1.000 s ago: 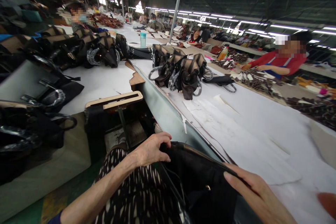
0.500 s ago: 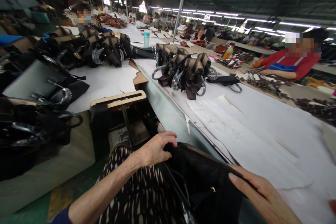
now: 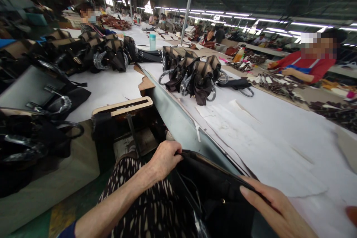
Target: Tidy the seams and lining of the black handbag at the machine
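A black handbag [image 3: 220, 182] lies across my lap, its upper edge running from one hand to the other. At the edge's left corner my left hand [image 3: 166, 160] is closed, thumb and fingers pinching the rim. My right hand [image 3: 270, 200] grips the other end of that edge, thumb on the near side and fingers behind it. A small gold-coloured metal piece shows on the bag's near face. Clear plastic wrapping shows low on the bag, near the bottom of the view. The bag's lower part runs out of view.
Several black bags with plastic-wrapped handles stand on the white table [image 3: 267, 137] and more crowd the left side [image 3: 111, 50]. A slotted wooden frame [image 3: 122, 106] on a metal post stands ahead of my knees. A co-worker in red [image 3: 309, 65] sits across the table.
My left hand's fingers have closed down onto the bag's rim, where they were raised and more spread before. My right hand keeps its hold. The whole view has shifted slightly.
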`<state>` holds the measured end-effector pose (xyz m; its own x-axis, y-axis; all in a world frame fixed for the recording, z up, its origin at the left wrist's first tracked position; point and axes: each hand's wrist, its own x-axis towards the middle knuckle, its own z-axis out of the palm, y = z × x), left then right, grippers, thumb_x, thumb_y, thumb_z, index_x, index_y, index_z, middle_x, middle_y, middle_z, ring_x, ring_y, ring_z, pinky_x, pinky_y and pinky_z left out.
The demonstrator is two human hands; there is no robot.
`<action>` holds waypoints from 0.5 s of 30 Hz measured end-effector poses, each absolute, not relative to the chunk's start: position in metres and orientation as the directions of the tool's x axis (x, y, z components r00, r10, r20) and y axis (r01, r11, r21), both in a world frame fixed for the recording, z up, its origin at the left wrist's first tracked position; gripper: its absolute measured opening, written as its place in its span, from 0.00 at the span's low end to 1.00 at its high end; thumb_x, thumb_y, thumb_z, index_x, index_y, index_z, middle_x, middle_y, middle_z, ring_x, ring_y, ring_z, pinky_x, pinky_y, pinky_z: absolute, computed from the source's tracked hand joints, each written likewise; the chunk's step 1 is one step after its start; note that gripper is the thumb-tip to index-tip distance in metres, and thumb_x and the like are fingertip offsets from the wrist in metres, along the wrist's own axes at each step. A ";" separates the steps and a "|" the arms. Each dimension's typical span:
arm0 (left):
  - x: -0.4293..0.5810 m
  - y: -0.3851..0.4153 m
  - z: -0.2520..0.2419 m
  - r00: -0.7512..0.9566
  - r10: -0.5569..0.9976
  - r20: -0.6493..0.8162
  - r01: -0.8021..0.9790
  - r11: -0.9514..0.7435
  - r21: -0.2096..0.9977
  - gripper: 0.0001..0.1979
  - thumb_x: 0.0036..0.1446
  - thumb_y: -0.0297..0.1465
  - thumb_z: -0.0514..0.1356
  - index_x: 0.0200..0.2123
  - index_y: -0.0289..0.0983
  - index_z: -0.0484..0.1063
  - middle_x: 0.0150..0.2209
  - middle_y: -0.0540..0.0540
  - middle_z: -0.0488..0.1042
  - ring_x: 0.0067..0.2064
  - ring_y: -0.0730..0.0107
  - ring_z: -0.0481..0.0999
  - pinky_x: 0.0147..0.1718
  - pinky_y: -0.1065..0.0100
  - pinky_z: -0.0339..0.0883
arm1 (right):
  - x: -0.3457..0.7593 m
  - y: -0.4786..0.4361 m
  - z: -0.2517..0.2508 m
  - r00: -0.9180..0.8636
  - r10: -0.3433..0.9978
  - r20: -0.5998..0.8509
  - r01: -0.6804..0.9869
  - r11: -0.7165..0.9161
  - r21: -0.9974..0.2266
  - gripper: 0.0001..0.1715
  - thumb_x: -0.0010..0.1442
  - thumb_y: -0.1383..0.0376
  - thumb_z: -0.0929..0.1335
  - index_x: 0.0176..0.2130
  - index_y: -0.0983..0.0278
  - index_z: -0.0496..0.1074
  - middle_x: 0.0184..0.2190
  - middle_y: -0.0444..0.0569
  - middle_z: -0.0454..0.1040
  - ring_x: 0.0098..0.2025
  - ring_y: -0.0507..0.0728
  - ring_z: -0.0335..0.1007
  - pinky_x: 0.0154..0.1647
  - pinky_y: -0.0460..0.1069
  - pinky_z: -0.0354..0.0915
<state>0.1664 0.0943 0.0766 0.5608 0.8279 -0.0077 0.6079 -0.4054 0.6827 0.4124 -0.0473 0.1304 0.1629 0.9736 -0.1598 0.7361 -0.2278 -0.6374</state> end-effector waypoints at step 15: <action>0.164 0.115 0.082 0.745 0.626 -0.231 0.443 -0.204 0.873 0.16 0.40 0.26 0.61 0.38 0.37 0.70 0.29 0.54 0.71 0.31 0.72 0.68 0.28 0.75 0.58 | 0.417 -0.047 0.128 0.199 0.949 -0.243 0.619 -0.314 -0.720 0.26 0.53 0.51 0.65 0.46 0.62 0.73 0.45 0.48 0.74 0.50 0.64 0.67 0.51 0.52 0.65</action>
